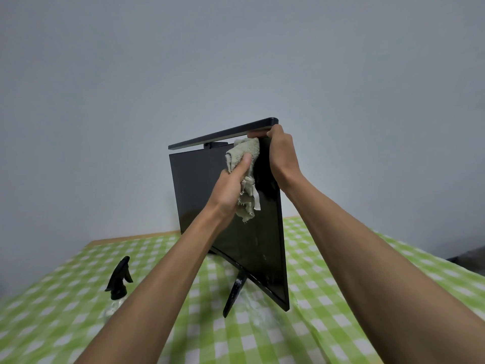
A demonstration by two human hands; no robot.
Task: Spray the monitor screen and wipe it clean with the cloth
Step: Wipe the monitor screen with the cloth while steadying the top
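A black monitor (199, 190) stands on its stand on the table, screen dark, with pale smears low on the right. My left hand (231, 190) is shut on a crumpled grey-green cloth (248, 156) and presses it against the upper right part of the screen. My right hand (280, 153) grips the monitor's top right corner, just under a black light bar (223, 135) mounted on the top edge. A spray bottle (119, 282) with a black trigger head stands on the table to the left, apart from both hands.
The table carries a green-and-white checked cloth (328, 271). A plain grey wall rises behind it. The monitor's black stand leg (235, 292) reaches toward me, with white specks on the cloth around it. A dark object (472, 258) sits at the far right edge.
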